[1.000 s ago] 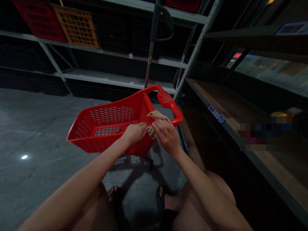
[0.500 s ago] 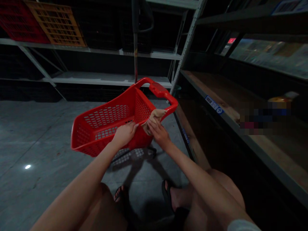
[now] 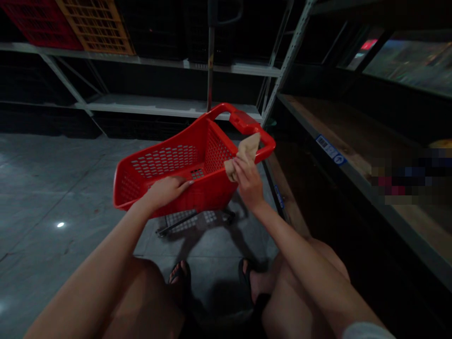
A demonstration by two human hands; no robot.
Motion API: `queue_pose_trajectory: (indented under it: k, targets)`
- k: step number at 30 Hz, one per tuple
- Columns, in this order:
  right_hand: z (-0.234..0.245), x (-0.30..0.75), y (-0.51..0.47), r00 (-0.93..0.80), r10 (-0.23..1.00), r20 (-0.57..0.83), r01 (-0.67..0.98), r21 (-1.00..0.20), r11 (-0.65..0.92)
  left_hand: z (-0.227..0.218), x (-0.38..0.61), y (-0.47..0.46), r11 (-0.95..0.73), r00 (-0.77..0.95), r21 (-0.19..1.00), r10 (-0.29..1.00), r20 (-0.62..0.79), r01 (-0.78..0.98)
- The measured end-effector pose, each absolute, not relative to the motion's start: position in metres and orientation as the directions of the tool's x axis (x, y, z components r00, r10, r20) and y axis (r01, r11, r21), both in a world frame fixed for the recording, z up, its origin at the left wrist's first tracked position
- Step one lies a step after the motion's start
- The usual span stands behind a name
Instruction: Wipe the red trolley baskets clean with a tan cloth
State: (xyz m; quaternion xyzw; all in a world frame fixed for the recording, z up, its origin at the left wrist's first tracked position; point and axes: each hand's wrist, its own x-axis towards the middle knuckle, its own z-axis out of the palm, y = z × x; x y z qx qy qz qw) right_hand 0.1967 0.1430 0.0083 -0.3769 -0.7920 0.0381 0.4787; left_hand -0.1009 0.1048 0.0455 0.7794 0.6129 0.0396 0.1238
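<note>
A red plastic shopping basket [image 3: 162,162] on wheels stands tilted on the floor in front of me. My left hand [image 3: 165,189] rests on its near rim, fingers laid over the edge. My right hand [image 3: 249,181] pinches a beige cloth [image 3: 245,149] and presses it against the basket's corner just below the red handle [image 3: 247,123]. My knees and sandalled feet show at the bottom.
Wooden shelving [image 3: 339,136] runs along the right, with a blue label on its edge. Grey metal racks [image 3: 158,106] stand behind the basket, carrying red and orange crates [image 3: 95,23]. A dark pole [image 3: 211,52] rises behind the basket. The grey floor [image 3: 45,188] spreads to the left.
My left hand has let go of the cloth and slid left along the basket's rim. My right hand has carried the cloth up toward the handle.
</note>
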Motion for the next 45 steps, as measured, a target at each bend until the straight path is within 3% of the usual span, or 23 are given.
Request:
queue_pose_trajectory:
  k: [4, 6, 8, 12, 14, 16, 18, 22, 25, 28, 31, 33, 36, 40, 43, 45]
  targets:
    - [-0.009, 0.160, 0.132, -0.600, 0.528, 0.600, 0.434, -0.310, 0.846, 0.037, -0.119, 0.100, -0.168, 0.194, 0.249, 0.977, -0.087, 0.954]
    - [-0.004, 0.159, 0.139, -0.645, 0.508, 0.571, 0.417, -0.294, 0.860, 0.034, -0.116, 0.097, -0.137, 0.154, 0.207, 0.986, -0.066, 0.969]
    - [0.008, 0.172, 0.152, -0.518, 0.579, 0.630, 0.479, -0.347, 0.806, 0.033, -0.108, 0.094, -0.127, 0.142, 0.193, 0.987, -0.069, 0.973]
    - [0.028, 0.203, 0.176, -0.064, 0.681, 0.730, 0.563, -0.537, 0.628, 0.034, -0.087, 0.088, -0.201, 0.218, 0.233, 0.975, -0.049, 0.951]
    - [0.025, 0.201, 0.176, 0.014, 0.687, 0.726, 0.559, -0.575, 0.597, 0.033, -0.075, 0.088, -0.227, 0.244, 0.246, 0.969, -0.038, 0.942]
    - [0.011, 0.185, 0.166, -0.057, 0.703, 0.709, 0.546, -0.568, 0.616, 0.031, -0.062, 0.090, -0.226, 0.241, 0.246, 0.970, -0.032, 0.942]
    - [-0.008, 0.162, 0.152, -0.234, 0.706, 0.668, 0.509, -0.534, 0.675, 0.029, -0.050, 0.093, -0.223, 0.235, 0.255, 0.972, -0.017, 0.941]
    - [-0.025, 0.142, 0.144, -0.464, 0.662, 0.588, 0.431, -0.503, 0.749, 0.030, -0.039, 0.098, -0.279, 0.292, 0.381, 0.956, 0.025, 0.881]
    - [-0.009, 0.173, 0.167, -0.348, 0.705, 0.618, 0.469, -0.536, 0.702, 0.037, -0.049, 0.094, -0.315, 0.329, 0.422, 0.943, 0.040, 0.850]
    - [0.012, 0.215, 0.199, -0.142, 0.731, 0.668, 0.508, -0.585, 0.633, 0.040, -0.068, 0.084, -0.274, 0.305, 0.357, 0.952, -0.034, 0.893]
    - [0.016, 0.228, 0.211, -0.039, 0.718, 0.695, 0.536, -0.592, 0.603, 0.035, -0.078, 0.077, -0.223, 0.269, 0.313, 0.957, -0.111, 0.923]
    - [0.007, 0.211, 0.199, -0.070, 0.723, 0.688, 0.550, -0.578, 0.603, 0.028, -0.076, 0.076, -0.199, 0.239, 0.288, 0.965, -0.112, 0.937]
    - [-0.014, 0.164, 0.159, -0.282, 0.732, 0.621, 0.531, -0.535, 0.658, 0.019, -0.066, 0.077, -0.176, 0.207, 0.288, 0.975, -0.083, 0.941]
    - [-0.030, 0.126, 0.115, -0.541, 0.626, 0.561, 0.433, -0.453, 0.780, 0.016, -0.054, 0.076, -0.188, 0.228, 0.358, 0.971, -0.073, 0.914]
    - [-0.029, 0.143, 0.125, -0.505, 0.655, 0.563, 0.440, -0.485, 0.756, 0.015, -0.050, 0.074, -0.204, 0.243, 0.394, 0.969, -0.050, 0.896]
    - [-0.026, 0.167, 0.148, -0.324, 0.728, 0.605, 0.516, -0.532, 0.672, 0.014, -0.047, 0.072, -0.222, 0.254, 0.411, 0.967, -0.025, 0.884]
